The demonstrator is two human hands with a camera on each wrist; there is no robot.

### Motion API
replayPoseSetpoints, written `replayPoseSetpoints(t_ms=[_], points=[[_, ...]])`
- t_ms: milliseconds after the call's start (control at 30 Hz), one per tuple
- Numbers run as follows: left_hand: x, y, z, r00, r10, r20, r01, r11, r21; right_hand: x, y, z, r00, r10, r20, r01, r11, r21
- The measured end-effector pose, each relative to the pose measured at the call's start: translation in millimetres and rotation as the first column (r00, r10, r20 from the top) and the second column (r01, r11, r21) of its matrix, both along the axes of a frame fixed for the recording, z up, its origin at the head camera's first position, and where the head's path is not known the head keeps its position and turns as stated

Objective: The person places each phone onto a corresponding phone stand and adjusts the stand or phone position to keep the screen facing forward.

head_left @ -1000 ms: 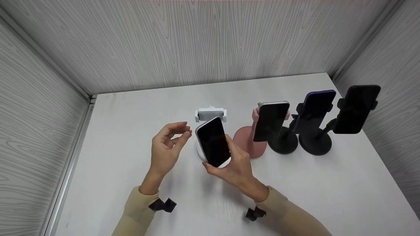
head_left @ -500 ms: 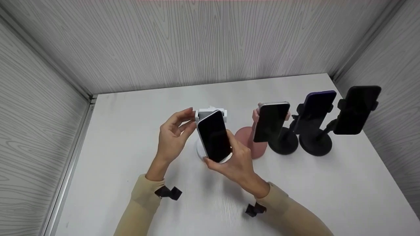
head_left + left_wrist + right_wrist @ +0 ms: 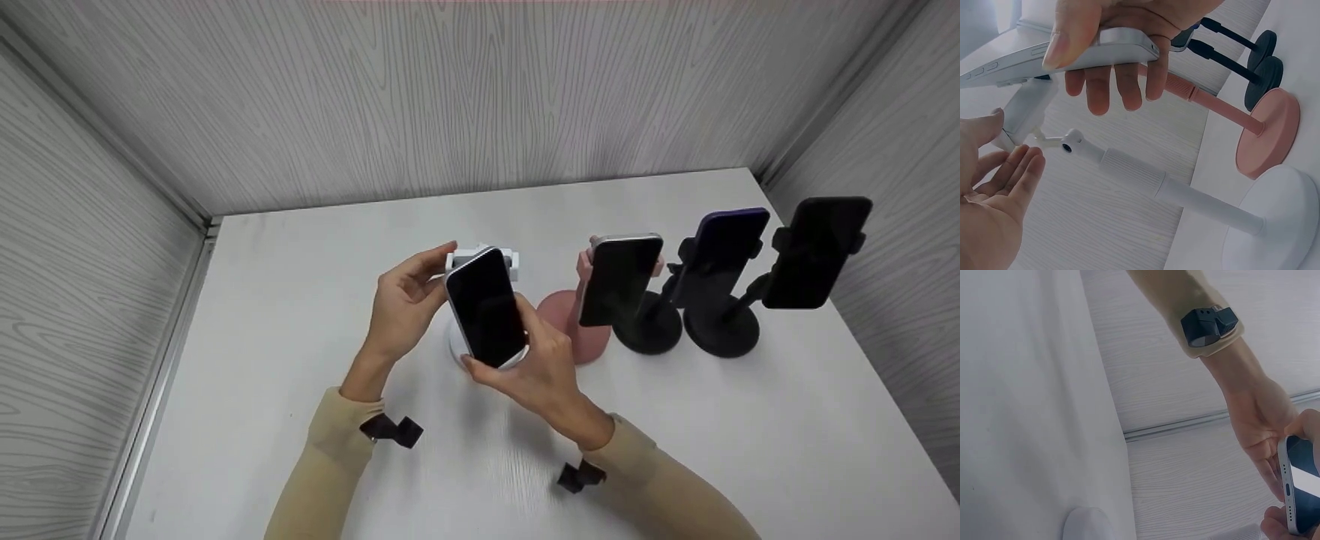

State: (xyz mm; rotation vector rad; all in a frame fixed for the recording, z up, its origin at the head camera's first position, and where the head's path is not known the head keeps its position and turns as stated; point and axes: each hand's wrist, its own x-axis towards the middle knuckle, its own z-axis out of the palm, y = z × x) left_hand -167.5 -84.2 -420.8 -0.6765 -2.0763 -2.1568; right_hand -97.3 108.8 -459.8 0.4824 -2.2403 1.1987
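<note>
My right hand (image 3: 544, 367) grips a silver-edged phone (image 3: 486, 309) by its lower part, dark screen up and tilted. Behind the phone stands a white phone stand (image 3: 1134, 171) with a round base and a clamp (image 3: 1028, 107) at its top. In the left wrist view the phone's back lies close over the clamp; whether they touch I cannot tell. My left hand (image 3: 405, 307) pinches the clamp's left end, thumb on one side and fingers at the other. The phone hides most of the stand in the head view.
To the right, a pink stand (image 3: 559, 326) holds a phone (image 3: 621, 279). Beyond it a black stand (image 3: 649, 330) holds a purple-edged phone (image 3: 720, 255), and another black stand (image 3: 724, 334) holds a black phone (image 3: 817, 251). Panelled walls enclose the white table (image 3: 262, 322).
My left hand has moved up and right from the open table to the clamp's left end. The phone in my right hand has shifted slightly up toward the clamp.
</note>
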Motion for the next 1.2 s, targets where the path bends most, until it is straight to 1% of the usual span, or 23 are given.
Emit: replayPoseSetpoints(t_ms=[200, 367, 567, 733, 867, 1000, 1200], points=[[-1.7, -0.1, 1.3, 1.0, -0.019, -0.014, 0.019, 1.0, 0.014, -2.7, -0.6, -0.4, 1.0, -0.027, -0.009, 0.027, 1.0, 0.001], [-1.0, -1.4, 2.7, 1.0, -0.021, -0.012, 0.02, 1.0, -0.006, -4.4, -0.6, -1.0, 0.999, -0.048, -0.025, 0.048, 0.999, 0.014], [2.7, -1.7, 5.7, 1.0, -0.012, -0.007, 0.012, 1.0, -0.023, -7.0, -2.2, -3.4, 0.993, -0.087, -0.08, 0.09, 0.995, 0.036], [5.1, -1.9, 6.4, 1.0, -0.004, -0.02, 0.003, 0.999, -0.045, -9.1, -3.9, -6.8, 0.984, -0.121, -0.132, 0.127, 0.991, 0.041], [7.0, -1.6, 7.7, 0.999, 0.006, -0.037, -0.008, 0.998, -0.067, -10.5, -4.4, -8.1, 0.979, -0.134, -0.151, 0.143, 0.989, 0.047], [8.7, -1.1, 8.3, 0.998, 0.006, -0.059, -0.011, 0.995, -0.095, -12.2, -4.5, -8.3, 0.978, -0.14, -0.154, 0.148, 0.988, 0.04], [9.8, -2.3, 7.8, 0.997, -0.013, -0.075, 0.005, 0.994, -0.11, -13.8, -4.7, -7.7, 0.982, -0.131, -0.135, 0.135, 0.991, 0.02]])
